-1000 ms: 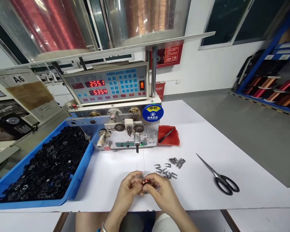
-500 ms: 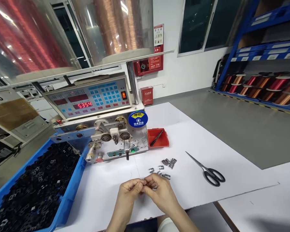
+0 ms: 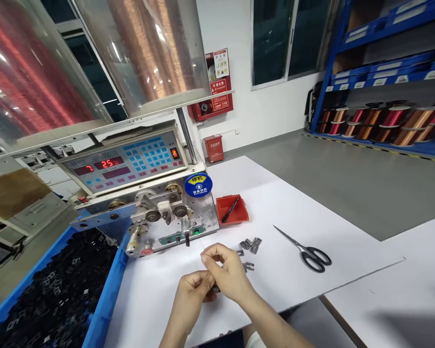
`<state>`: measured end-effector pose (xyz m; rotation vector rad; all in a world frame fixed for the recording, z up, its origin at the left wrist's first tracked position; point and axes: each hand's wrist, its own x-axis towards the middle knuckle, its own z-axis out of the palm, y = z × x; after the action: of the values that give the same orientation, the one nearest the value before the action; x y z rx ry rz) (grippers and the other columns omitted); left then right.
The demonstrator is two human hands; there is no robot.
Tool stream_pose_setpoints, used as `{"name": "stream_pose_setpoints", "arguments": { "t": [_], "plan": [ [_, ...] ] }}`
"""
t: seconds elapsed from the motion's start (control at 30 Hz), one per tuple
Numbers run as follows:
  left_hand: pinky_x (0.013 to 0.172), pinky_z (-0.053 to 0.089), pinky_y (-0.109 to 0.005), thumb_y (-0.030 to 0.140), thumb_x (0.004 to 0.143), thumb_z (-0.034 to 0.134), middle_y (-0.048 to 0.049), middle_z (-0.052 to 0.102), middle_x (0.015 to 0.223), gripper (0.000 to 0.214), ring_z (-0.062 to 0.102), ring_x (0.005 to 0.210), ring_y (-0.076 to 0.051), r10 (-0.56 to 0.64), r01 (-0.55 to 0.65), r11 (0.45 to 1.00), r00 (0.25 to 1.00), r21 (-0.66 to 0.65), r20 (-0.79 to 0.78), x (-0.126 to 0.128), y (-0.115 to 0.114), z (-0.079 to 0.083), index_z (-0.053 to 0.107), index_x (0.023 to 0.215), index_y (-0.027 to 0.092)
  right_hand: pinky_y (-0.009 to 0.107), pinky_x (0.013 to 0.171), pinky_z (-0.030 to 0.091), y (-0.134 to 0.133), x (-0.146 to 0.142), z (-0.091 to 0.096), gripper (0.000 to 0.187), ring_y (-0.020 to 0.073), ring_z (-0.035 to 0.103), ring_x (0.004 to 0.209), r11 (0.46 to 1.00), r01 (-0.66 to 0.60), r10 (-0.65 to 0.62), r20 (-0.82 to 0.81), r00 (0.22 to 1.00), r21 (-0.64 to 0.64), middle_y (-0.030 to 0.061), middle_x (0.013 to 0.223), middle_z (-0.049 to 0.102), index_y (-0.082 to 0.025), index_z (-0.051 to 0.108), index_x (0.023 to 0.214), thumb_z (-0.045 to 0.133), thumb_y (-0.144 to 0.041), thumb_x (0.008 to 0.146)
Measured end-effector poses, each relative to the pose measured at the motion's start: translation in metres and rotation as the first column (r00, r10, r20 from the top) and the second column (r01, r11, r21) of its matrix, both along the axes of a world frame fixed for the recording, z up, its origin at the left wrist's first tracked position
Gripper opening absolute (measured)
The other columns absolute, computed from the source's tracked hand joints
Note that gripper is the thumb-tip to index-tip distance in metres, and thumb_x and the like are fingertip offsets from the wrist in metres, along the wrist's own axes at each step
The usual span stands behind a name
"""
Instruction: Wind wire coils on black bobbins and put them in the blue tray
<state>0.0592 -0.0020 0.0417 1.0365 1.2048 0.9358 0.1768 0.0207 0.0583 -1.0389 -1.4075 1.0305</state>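
Both my hands meet low over the white table point(image 3: 297, 203). My left hand point(image 3: 193, 295) is closed, pinching a small dark part whose edge shows at its fingertips. My right hand point(image 3: 225, 271) sits just above and right of it, its thumb and forefinger pinched together; what they hold is too fine to make out. Several small grey metal clips point(image 3: 249, 247) lie on the table just beyond my right hand. The winding machine point(image 3: 145, 193) with a red-digit control panel stands behind my hands.
A blue bin point(image 3: 105, 295) full of small black parts sits at the left. A red tray point(image 3: 232, 210) with a pen stands beside the machine, and black scissors point(image 3: 304, 250) lie to the right. Large copper wire spools point(image 3: 148, 43) hang overhead; blue shelving point(image 3: 384, 116) holds more spools.
The view has swung right and up. My right hand has lifted away from my left hand, fingers still pinched. The panel digits have changed.
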Motion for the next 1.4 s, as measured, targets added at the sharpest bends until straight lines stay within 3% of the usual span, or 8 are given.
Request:
{"name": "stream_pose_setpoints", "arguments": {
  "t": [0.2, 0.3, 0.43, 0.77, 0.9, 1.03, 1.17, 1.4],
  "plan": [
    [0.061, 0.049, -0.027, 0.056, 0.061, 0.072, -0.0032, 0.064, 0.065, 0.043, 0.053, 0.058, -0.011, -0.017, 0.015, 0.998, 0.999, -0.062, -0.045, -0.007, 0.001, 0.007, 0.070, 0.064, 0.013, 0.036, 0.074, 0.052, 0.003, 0.071, -0.018, 0.029, 0.0229, 0.062, 0.089, 0.987, 0.120, -0.149, 0.311, 0.939, 0.111, 0.0090, 0.107, 0.065, -0.020, 0.062, 0.100, 0.055, -0.040, 0.080],
    [0.059, 0.049, -0.025, 0.056, 0.061, 0.072, -0.0027, 0.063, 0.064, 0.043, 0.049, 0.053, -0.009, -0.033, 0.029, 0.995, 0.999, -0.093, -0.042, -0.011, 0.002, 0.009, 0.070, 0.063, 0.013, 0.048, 0.081, 0.049, 0.005, 0.144, -0.041, 0.029, 0.0328, 0.059, 0.095, 0.897, 0.358, -0.434, 0.673, 0.599, 0.260, 0.0151, 0.096, 0.067, -0.016, 0.066, 0.091, 0.047, -0.035, 0.080],
    [0.057, 0.047, -0.023, 0.054, 0.062, 0.072, -0.0006, 0.059, 0.058, 0.040, 0.047, 0.051, -0.008, -0.052, 0.049, 0.994, 0.998, -0.099, -0.022, -0.014, 0.003, 0.011, 0.070, 0.061, 0.014, 0.046, 0.066, 0.052, 0.005, 0.212, -0.065, 0.031, 0.0340, 0.061, 0.083, 0.899, 0.393, -0.320, 0.902, 0.290, 0.193, 0.0153, 0.088, 0.069, -0.017, 0.068, 0.082, 0.038, -0.024, 0.078],
    [0.057, 0.049, -0.024, 0.050, 0.063, 0.072, -0.0042, 0.065, 0.067, 0.036, 0.053, 0.056, -0.010, -0.043, 0.038, 0.992, 0.998, -0.122, -0.037, -0.024, -0.002, 0.017, 0.072, 0.062, 0.014, 0.037, 0.053, 0.052, -0.003, 0.242, -0.074, 0.038, 0.0278, 0.065, 0.066, 0.922, 0.388, -0.148, 0.936, 0.319, 0.013, 0.0098, 0.076, 0.066, -0.023, 0.069, 0.095, 0.043, -0.027, 0.069],
    [0.054, 0.047, -0.022, 0.048, 0.062, 0.073, -0.0030, 0.064, 0.063, 0.034, 0.053, 0.053, -0.009, -0.029, 0.024, 0.991, 0.999, -0.135, -0.034, -0.026, -0.003, 0.018, 0.071, 0.060, 0.014, 0.035, 0.055, 0.054, -0.012, 0.225, -0.056, 0.037, 0.0276, 0.066, 0.072, 0.936, 0.320, -0.103, 0.750, 0.653, -0.150, 0.0111, 0.082, 0.069, -0.022, 0.068, 0.096, 0.047, -0.040, 0.071],
    [0.054, 0.046, -0.022, 0.046, 0.061, 0.074, -0.0030, 0.065, 0.063, 0.032, 0.053, 0.053, -0.010, -0.027, 0.021, 0.993, 0.998, -0.119, -0.051, -0.025, -0.003, 0.021, 0.071, 0.060, 0.015, 0.033, 0.067, 0.054, -0.024, 0.174, -0.021, 0.045, 0.0236, 0.063, 0.079, 0.969, -0.039, 0.132, 0.376, 0.917, -0.245, 0.0107, 0.088, 0.067, -0.019, 0.066, 0.106, 0.052, -0.047, 0.074],
    [0.052, 0.045, -0.022, 0.044, 0.061, 0.073, -0.0024, 0.065, 0.062, 0.030, 0.051, 0.050, -0.009, -0.027, 0.020, 0.993, 0.998, -0.116, -0.062, -0.025, -0.005, 0.023, 0.071, 0.059, 0.014, 0.030, 0.064, 0.049, -0.010, 0.132, 0.013, 0.035, 0.0177, 0.057, 0.072, 0.856, -0.424, 0.506, 0.306, 0.807, -0.296, 0.0056, 0.083, 0.062, -0.019, 0.071, 0.098, 0.062, -0.022, 0.064],
    [0.051, 0.046, -0.022, 0.039, 0.064, 0.071, -0.0018, 0.063, 0.057, 0.025, 0.051, 0.051, -0.009, -0.052, 0.044, 0.994, 0.995, -0.098, -0.086, -0.028, -0.007, 0.023, 0.073, 0.062, 0.014, 0.025, 0.056, 0.045, 0.022, 0.107, 0.025, 0.034, 0.0141, 0.053, 0.065, 0.772, -0.576, 0.635, 0.346, 0.691, -0.267, 0.0024, 0.079, 0.055, -0.023, 0.074, 0.097, 0.060, -0.013, 0.067]
  ]
}}
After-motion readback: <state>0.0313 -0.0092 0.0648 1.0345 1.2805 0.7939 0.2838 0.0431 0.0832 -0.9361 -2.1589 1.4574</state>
